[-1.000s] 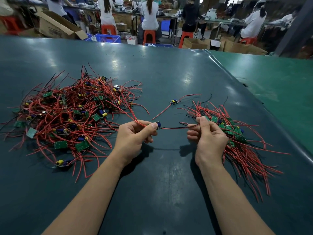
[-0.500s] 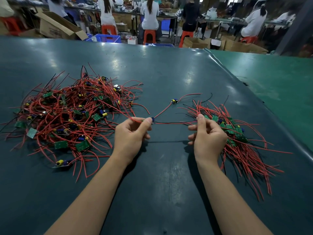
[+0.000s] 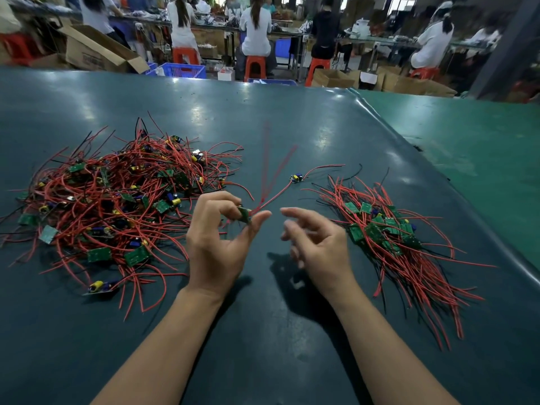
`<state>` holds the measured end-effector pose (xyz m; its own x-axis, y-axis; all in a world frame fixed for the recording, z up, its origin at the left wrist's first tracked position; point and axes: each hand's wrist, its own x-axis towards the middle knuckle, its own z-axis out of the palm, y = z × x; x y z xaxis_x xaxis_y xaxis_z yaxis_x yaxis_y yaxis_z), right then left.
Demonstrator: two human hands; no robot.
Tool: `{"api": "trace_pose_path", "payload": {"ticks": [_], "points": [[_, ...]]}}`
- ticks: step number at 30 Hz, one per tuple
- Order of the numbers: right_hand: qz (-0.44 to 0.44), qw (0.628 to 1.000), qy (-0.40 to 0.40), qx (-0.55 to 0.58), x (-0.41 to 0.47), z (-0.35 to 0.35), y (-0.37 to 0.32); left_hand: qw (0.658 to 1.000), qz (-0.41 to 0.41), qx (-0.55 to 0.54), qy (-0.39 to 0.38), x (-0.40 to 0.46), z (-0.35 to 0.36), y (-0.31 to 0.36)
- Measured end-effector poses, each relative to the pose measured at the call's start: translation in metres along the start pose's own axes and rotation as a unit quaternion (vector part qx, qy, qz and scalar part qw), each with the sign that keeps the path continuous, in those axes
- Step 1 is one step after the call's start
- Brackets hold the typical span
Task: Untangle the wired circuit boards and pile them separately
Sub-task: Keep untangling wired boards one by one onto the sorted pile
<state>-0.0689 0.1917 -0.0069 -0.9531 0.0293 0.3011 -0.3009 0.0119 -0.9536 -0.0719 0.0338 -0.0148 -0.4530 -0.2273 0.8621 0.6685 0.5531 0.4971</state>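
pinching now: the left hand [image 3: 217, 244] has its grip clamped on a small green circuit board [image 3: 244, 214], thumb and fingers curled round it, raised above the surface [image 3: 263, 331]
trailing wires: red wires [image 3: 270, 168] fan up and away from the held board, blurred; whether they touch anything else cannot be told
right hand: the right hand [image 3: 317, 244] sits just beside the left, grip apart, fingers loosely bent, holding nothing
tangled heap: the tangled pile [image 3: 117, 206] lies left of the left hand, boards and red and black wires crossing every way
sorted pile: the sorted pile [image 3: 388, 238] lies right of the right hand, boards bunched together, wires combed toward the near edge
stray board: a loose circuit board [image 3: 296, 178] rests between the piles, its red wire running toward the left hand
risk, snag: swinging wires could likely hook the stray board's lead and drag it along
risk, re-tangle: dropping the board carelessly may weave its leads into the sorted pile
risk, strain: tugging a caught wire could stress its solder joint
risk, slip: a narrow pinch on a small board may let it twist free
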Motion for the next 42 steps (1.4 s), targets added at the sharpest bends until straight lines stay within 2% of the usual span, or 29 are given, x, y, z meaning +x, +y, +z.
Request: {"api": "trace_pose_path", "payload": {"ticks": [1,3,7,11,16,21,27,31,35,36,37,39,41,42], "points": [[0.008,0.998,-0.048,0.028,-0.003,0.004,0.000,1.000,0.023,0.008,-0.019,0.000,0.000,0.000],[0.036,0.990,-0.091,0.097,-0.007,0.008,0.000,0.996,0.060,0.023,-0.066,0.000,0.000,-0.001],[0.106,0.980,-0.030,0.164,0.000,0.007,-0.001,0.982,0.109,0.026,-0.153,0.000,0.004,0.001],[0.117,0.976,0.018,0.182,0.007,0.000,0.001,0.979,0.069,0.015,-0.193,-0.003,0.009,0.002],[0.117,0.976,0.099,0.154,0.010,-0.001,0.005,0.976,0.070,0.059,-0.199,-0.004,0.012,0.003],[0.126,0.942,0.227,0.211,0.021,-0.015,0.002,0.971,0.074,0.069,-0.219,-0.002,0.013,0.004],[0.084,0.915,0.336,0.206,0.023,-0.031,0.001,0.969,0.082,0.077,-0.220,-0.002,0.010,0.002],[0.032,0.908,0.393,0.145,0.025,-0.032,0.002,0.967,0.098,0.109,-0.209,-0.002,0.010,0.003],[0.013,0.866,0.457,0.205,0.028,-0.045,-0.001,0.984,0.038,0.077,-0.153,-0.002,0.005,0.000],[0.024,0.874,0.437,0.210,0.027,-0.044,0.000,0.990,0.020,0.071,-0.123,-0.001,0.004,0.000],[0.043,0.900,0.384,0.202,0.024,-0.039,0.001,0.993,0.012,0.070,-0.096,0.000,0.003,0.001],[0.108,0.963,0.190,0.155,0.013,-0.019,0.001,0.995,0.031,0.061,-0.078,0.000,0.003,0.003],[0.149,0.981,-0.013,0.123,0.004,-0.002,0.001,0.991,0.063,0.017,-0.117,-0.001,0.005,0.007],[0.143,0.980,-0.063,0.122,0.002,0.002,0.000,0.987,0.073,-0.004,-0.143,-0.001,0.006,0.009]]}}
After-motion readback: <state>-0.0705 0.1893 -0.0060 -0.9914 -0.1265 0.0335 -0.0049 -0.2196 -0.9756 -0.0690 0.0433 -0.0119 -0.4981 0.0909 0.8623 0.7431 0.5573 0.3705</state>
